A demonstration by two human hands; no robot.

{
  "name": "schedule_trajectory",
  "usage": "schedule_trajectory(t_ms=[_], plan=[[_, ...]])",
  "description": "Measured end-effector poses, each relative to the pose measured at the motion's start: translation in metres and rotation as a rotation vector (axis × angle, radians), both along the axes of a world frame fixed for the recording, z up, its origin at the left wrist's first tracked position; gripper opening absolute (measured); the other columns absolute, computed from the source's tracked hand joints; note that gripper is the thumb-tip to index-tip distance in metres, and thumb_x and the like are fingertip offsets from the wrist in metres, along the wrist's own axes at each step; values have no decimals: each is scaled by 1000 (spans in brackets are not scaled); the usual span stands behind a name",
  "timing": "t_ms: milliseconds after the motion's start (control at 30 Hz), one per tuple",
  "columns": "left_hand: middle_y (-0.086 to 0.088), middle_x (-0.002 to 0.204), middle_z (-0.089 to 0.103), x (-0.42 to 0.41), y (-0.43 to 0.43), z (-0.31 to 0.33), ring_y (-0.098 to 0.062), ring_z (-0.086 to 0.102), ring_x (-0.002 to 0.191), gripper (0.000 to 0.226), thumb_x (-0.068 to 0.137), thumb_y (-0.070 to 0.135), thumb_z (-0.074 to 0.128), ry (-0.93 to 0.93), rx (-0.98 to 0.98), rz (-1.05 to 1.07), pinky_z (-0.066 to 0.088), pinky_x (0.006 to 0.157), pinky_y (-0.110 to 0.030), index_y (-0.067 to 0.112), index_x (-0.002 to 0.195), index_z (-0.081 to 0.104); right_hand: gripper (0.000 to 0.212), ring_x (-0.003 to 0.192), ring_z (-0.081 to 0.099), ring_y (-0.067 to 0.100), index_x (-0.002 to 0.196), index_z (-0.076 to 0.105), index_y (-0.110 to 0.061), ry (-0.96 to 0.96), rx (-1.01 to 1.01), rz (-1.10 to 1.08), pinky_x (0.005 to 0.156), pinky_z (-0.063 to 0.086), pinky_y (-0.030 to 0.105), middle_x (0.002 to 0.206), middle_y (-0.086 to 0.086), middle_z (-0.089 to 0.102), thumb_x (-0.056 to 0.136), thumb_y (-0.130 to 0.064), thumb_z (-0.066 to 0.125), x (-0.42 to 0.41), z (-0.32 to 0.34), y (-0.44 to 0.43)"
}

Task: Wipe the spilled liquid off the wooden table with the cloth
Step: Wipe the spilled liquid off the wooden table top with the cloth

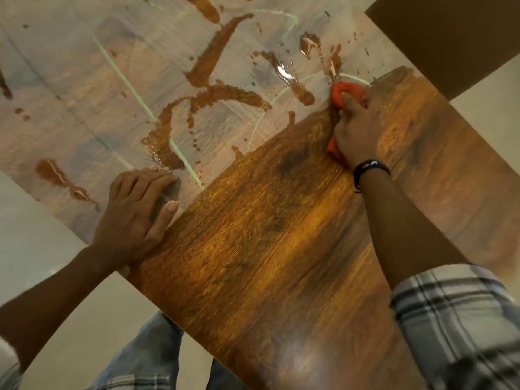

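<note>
A glossy wooden table [267,235] runs diagonally through the view. Its far half reflects pale light and carries streaks and puddles of spilled liquid [213,99], with more drops near the far right [309,46]. My right hand [356,128] grips a bunched orange cloth [347,91] and presses it on the table at the edge of the wet streaks. My left hand [138,212] lies flat on the table near its left edge, fingers straight, fingertips beside a puddle.
A second brown board or tabletop [450,38] lies past the far right corner. Pale floor [42,235] shows on both sides of the table. A black band sits on my right wrist [370,168]. My jeans [149,356] show below the table's near edge.
</note>
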State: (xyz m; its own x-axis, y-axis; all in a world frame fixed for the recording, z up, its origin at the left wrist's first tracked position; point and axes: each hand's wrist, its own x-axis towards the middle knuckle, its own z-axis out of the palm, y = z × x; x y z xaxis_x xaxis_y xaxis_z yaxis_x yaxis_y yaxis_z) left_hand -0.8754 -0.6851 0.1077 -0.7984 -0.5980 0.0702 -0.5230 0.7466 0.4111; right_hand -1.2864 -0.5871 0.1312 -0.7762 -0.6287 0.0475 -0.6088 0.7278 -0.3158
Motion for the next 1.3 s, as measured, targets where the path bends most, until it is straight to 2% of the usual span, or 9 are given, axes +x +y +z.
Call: schedule_trajectory(t_ms=[200, 267, 400, 533, 700, 833, 1000, 1167, 1300], plan=[[-19, 131, 59, 0, 1, 1, -34, 46, 125, 69, 104, 53, 20, 2, 4, 9, 25, 112, -49, 3, 134, 56, 52, 113, 41, 27, 143, 43, -38, -41, 33, 470, 92, 51, 40, 145, 7, 33, 91, -28, 42, 168, -6, 27], [-19, 132, 58, 1, 0, 1, -33, 45, 126, 70, 104, 54, 20, 3, 20, 15, 25, 112, -49, 3, 135, 55, 62, 111, 41, 27, 144, 40, -35, -72, 66, 658, 88, 54, 41, 144, 9, 35, 84, -30, 56, 231, -7, 54], [-19, 132, 58, 0, 0, 1, -31, 43, 127, 68, 104, 54, 20, 0, 28, 8, 24, 113, -47, 4, 135, 55, 59, 110, 45, 27, 141, 47, -32, -84, 78, 860, 88, 53, 43, 141, 9, 43, 84, -24, 61, 230, -4, 72], [-19, 131, 58, 0, -1, 2, -31, 43, 127, 67, 104, 53, 21, -10, 38, 6, 23, 114, -47, 3, 135, 55, 51, 113, 45, 33, 141, 53, -30, -30, 26, 509, 93, 47, 42, 145, 13, 41, 94, -10, 46, 107, -1, 38], [-21, 123, 63, -7, 0, 11, -31, 48, 118, 72, 104, 55, 17, -43, 12, 18, 27, 107, -46, 2, 131, 58, 41, 131, 36, 35, 140, 55, -28, -57, -5, 57, 111, 35, 48, 151, 13, 34, 100, -20, 47, -3, 5, -1], [-17, 111, 61, -65, -17, 21, -29, 51, 106, 64, 103, 52, 21, 68, 61, 20, 26, 98, -39, 4, 128, 54, 47, 127, 36, 31, 142, 49, -36, -14, -8, 247, 103, 45, 45, 152, 8, 31, 98, -20, 48, 73, 1, -7], [-18, 134, 54, -194, -61, 26, -32, 45, 127, 55, 101, 42, 31, 138, 37, -27, 29, 108, -44, 2, 133, 53, 51, 105, 48, 27, 140, 49, -35, -84, 61, 822, 81, 51, 40, 143, 5, 43, 91, -22, 49, 159, -4, 52], [-13, 155, 35, -226, -73, 2, -31, 25, 148, 68, 101, 53, 22, -57, -1, -45, 15, 121, -49, 8, 149, 36, 49, 119, 45, 32, 142, 52, -33, -66, 23, 387, 90, 50, 47, 149, 11, 38, 97, -15, 43, 4, 3, 41], [-11, 157, 33, -227, -75, -2, -31, 22, 150, 65, 101, 54, 24, -42, 3, -54, 13, 123, -51, 12, 150, 35, 43, 133, 35, 32, 142, 50, -32, -48, 30, 80, 110, 30, 39, 152, 8, 33, 103, -19, 42, -128, 6, 10]])
